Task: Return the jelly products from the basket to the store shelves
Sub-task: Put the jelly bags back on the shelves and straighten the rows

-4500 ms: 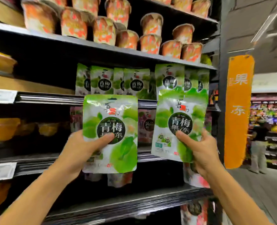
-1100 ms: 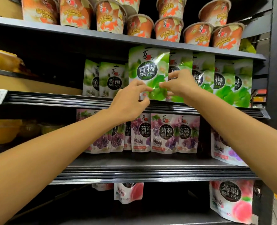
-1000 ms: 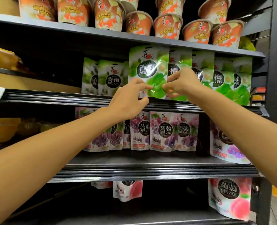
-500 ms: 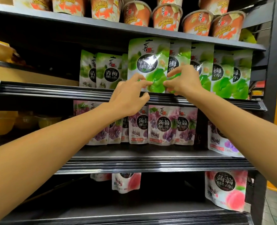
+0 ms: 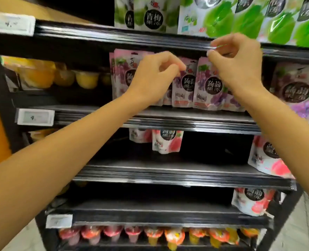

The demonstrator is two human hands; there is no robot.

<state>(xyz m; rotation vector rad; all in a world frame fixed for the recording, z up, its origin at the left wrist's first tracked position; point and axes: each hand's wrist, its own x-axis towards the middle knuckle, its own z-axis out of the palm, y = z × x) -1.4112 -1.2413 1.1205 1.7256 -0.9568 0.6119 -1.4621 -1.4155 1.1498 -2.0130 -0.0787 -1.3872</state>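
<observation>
Glossy plastic green pouches (image 5: 220,17), glossy purple pouches (image 5: 210,87), black metal shelves (image 5: 168,171)

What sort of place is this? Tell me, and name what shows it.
Most likely a supermarket aisle: tiered black shelves, price tags clipped to the shelf edges, and rows of identical purple jelly pouches facing out, with green jelly pouches on the shelf above.

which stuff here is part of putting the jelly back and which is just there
Job: green foil jelly pouches, just shelved up top; empty left hand; empty right hand.
Just there: purple foil grape pouches; pink-and-white peach pouches; yellow plastic fruit cups; white shelf price tags.
</observation>
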